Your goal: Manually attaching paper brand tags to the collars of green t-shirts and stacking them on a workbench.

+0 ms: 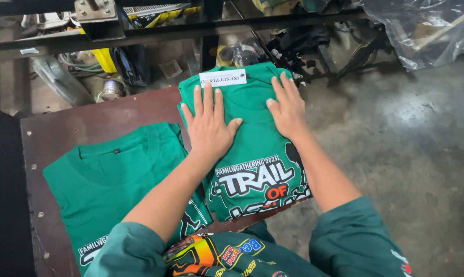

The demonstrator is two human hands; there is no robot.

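Now, on the brown bench [88,123] lie a green shirt [114,174] at 8 o'clock and a folded shirt stack [252,154] at centre, left hand [207,128] and right hand [287,110] pressing flat, fingers spread, grasping nothing.

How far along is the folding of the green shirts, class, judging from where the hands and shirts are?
Done: one folded green shirt lies flat on the brown table. In hand: the left hand and right hand press flat on a second folded shirt with a white label at its collar. Left: that shirt is not yet released; no unfolded shirts show.
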